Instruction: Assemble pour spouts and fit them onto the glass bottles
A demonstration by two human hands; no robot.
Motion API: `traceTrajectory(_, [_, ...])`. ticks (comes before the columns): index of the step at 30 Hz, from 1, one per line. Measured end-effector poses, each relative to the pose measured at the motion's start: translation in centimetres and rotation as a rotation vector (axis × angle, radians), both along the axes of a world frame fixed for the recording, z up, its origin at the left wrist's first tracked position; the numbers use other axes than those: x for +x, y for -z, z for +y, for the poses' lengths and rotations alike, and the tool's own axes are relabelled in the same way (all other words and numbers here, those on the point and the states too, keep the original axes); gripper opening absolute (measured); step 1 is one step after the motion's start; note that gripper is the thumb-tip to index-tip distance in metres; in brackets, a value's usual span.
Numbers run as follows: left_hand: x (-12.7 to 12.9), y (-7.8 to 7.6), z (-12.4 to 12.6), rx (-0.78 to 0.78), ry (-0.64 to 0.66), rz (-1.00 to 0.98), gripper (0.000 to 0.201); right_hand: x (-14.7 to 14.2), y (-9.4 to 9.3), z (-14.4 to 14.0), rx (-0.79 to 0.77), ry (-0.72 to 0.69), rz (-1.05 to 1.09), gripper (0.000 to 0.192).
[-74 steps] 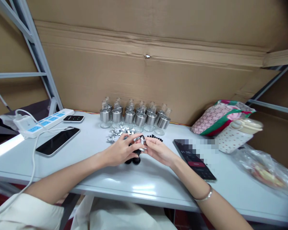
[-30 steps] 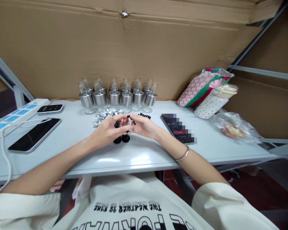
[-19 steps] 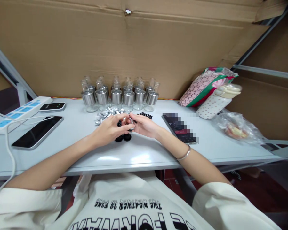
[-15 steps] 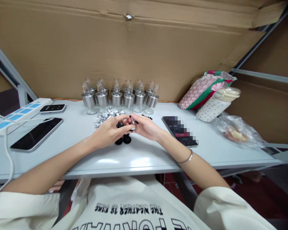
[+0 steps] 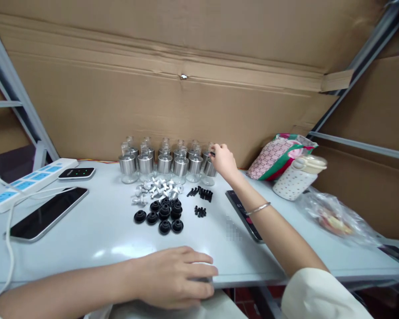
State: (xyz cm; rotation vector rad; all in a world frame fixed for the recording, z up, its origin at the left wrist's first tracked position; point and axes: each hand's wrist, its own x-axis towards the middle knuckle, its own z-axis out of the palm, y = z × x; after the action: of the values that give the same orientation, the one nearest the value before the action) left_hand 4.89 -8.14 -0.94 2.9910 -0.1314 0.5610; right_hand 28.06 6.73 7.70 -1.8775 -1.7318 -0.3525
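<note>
I'm sat at a makeshift assembly bench in a storeroom: flattened cardboard (image 5: 193,102) walls off metal racking (image 5: 16,110), and along my white table's (image 5: 96,239) far edge stand rows of small glass bottles (image 5: 162,159), with loose silver caps (image 5: 154,188) and black stoppers (image 5: 161,215) heaped before them.

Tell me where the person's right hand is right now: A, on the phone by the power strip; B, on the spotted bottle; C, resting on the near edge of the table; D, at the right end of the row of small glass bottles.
D: the right hand reaches to the rightmost of the glass bottles at the back of the table, while the left hand lies at the near edge.
</note>
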Motion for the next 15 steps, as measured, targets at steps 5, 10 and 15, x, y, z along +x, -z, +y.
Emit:
traceTrajectory(5, [-0.1, -0.6, 0.3, -0.487, -0.195, 0.153, 0.035, 0.6, -0.1, -0.5, 0.024, -0.041, -0.024, 0.022])
traceTrajectory(10, [-0.3, -0.8, 0.7, -0.853, -0.317, 0.184, 0.054, 0.4, -2.6, -3.8, 0.249, -0.039, 0.024, 0.02])
traceTrajectory(15, [-0.1, 0.8, 0.9, -1.142, -0.353, -0.297, 0.035, -1.2, -4.2, -10.0, 0.534, -0.28, 0.117, 0.016])
